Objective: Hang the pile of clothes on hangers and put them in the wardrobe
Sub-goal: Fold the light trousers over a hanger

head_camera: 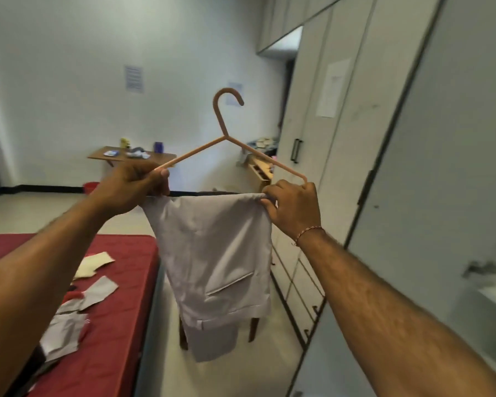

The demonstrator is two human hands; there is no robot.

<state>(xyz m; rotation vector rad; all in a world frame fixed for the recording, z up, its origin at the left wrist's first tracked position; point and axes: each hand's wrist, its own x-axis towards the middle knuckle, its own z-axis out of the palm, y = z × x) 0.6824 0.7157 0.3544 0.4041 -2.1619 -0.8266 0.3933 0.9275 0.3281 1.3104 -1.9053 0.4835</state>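
A pair of pale grey trousers point(218, 253) is draped over the bottom bar of a peach-coloured hanger point(226, 138), which is held up in the air in front of the wardrobe point(341, 138), just to the left of its closed doors. The left hand point(132, 190) is curled round the left end of the hanger, with the thumb and fingers pinched over bar and cloth together. The right hand point(294, 207) is closed on the right end, its fingertips gripping the folded edge of the trousers where they pass over the bar. The cloth hangs down in two layers, a back pocket showing on the near one; the fold looks roughly even, though the far layer is mostly hidden.

As to progress, this one garment appears to be hung properly on its hanger but has not yet been put away: the wardrobe doors are seen shut, and no rail is visible. Away from the wardrobe, on the red bed point(121, 310) at the lower left, several more pieces of clothing point(78, 310) are left lying loose (grey, cream and something red among them), so most of the pile is judged still to be done. No spare hangers can be made out. What remains is opening a door, hooking this hanger inside, and repeating for the rest
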